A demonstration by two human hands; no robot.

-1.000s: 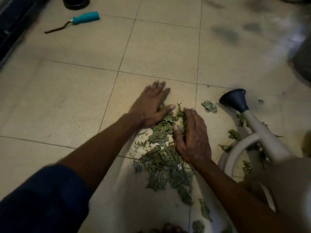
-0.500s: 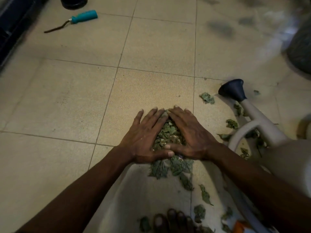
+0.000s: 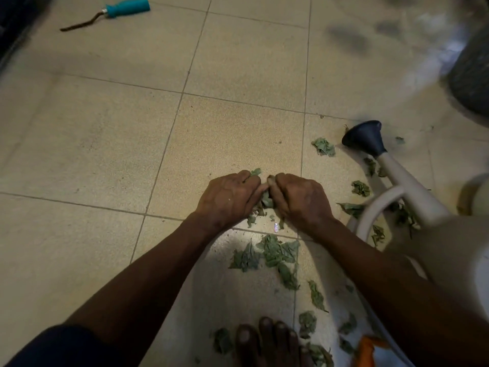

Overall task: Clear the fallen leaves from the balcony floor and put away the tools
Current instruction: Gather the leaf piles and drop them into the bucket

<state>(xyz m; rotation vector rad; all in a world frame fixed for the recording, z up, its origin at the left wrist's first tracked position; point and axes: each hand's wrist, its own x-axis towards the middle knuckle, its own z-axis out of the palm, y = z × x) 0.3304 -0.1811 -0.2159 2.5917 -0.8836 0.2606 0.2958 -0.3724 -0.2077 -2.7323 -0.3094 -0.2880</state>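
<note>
On the beige tiled floor my left hand (image 3: 229, 198) and my right hand (image 3: 300, 198) are pressed together, fingers curled round a bunch of green fallen leaves (image 3: 266, 201) squeezed between them. More loose leaves (image 3: 275, 254) lie scattered just behind my hands and toward my bare foot (image 3: 267, 340). Other single leaves (image 3: 323, 147) lie to the right beside a white watering can (image 3: 407, 186) with a dark blue rose (image 3: 363, 139). A hand tool with a teal handle (image 3: 127, 7) lies far off at the upper left.
A dark round pot (image 3: 473, 75) stands at the right edge. A dark wall or frame (image 3: 10, 27) runs along the upper left. Something orange (image 3: 366, 350) shows at the bottom right. Bare tiles (image 3: 105, 128) stretch to the left and ahead.
My hands swept the leaf pile together, then the fingers curled and closed round a bunch of leaves. The view shifted slightly, showing my foot.
</note>
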